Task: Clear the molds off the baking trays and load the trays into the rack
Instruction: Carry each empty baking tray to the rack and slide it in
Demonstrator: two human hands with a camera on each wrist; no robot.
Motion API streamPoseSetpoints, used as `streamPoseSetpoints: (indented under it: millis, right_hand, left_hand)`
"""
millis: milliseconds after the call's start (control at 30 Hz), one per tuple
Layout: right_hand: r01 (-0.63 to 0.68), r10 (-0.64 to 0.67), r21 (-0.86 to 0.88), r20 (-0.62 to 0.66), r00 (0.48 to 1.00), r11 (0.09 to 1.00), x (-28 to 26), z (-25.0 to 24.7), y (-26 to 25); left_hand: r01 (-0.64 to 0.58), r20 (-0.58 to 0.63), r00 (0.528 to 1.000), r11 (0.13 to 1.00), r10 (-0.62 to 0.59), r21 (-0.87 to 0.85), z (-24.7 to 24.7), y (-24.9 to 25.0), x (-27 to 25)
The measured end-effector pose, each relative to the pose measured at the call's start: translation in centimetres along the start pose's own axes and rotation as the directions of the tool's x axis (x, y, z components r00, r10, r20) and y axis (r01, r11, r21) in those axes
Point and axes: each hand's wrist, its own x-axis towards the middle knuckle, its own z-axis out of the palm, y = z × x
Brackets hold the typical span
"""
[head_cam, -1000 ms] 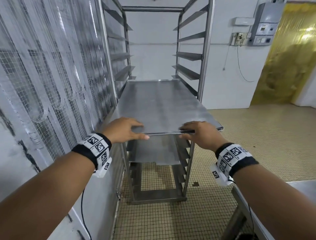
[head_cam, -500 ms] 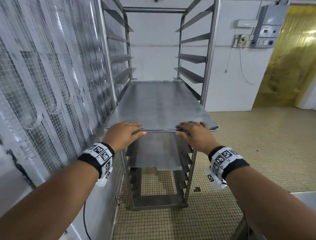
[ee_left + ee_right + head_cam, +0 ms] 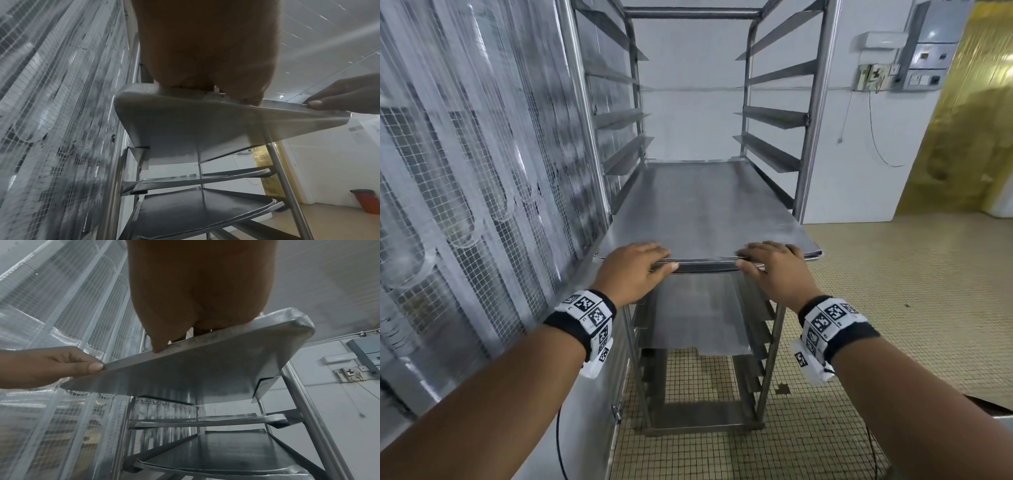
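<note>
Head view shows your left hand [image 3: 633, 270] and right hand [image 3: 774, 267] each clamped on the near edge of the baking tray [image 3: 705, 212], fingers on top, thumbs against the rim. Compared with a second ago, the tray sits deeper in the rack [image 3: 815, 113], riding its side ledges. Two more trays [image 3: 201, 209] sit on lower ledges beneath it.
</note>
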Motion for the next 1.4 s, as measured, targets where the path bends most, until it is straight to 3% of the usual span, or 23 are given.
streamPoseSetpoints:
  millis: [200, 933, 1400]
  right_hand:
    - [-0.043, 0.043, -0.017, 0.005, 0.999, 0.999, 2.3, 1.7, 1.1]
    - [-0.016, 0.031, 0.105, -0.143, 0.989, 0.994, 12.0, 7.0, 5.2]
    - [0.010, -0.001, 0.068, -0.129, 0.992, 0.998, 18.3, 9.9, 8.3]
  left_hand:
    - [0.085, -0.010, 0.996, 0.989, -0.085, 0.117, 1.9, -0.4, 2.0]
    - [0.154, -0.114, 0.982, 0.987, -0.148, 0.040, 6.6, -5.3, 11.4]
    - [0.220, -0.113, 0.970, 0.975, -0.217, 0.022, 8.6, -7.3, 17.4]
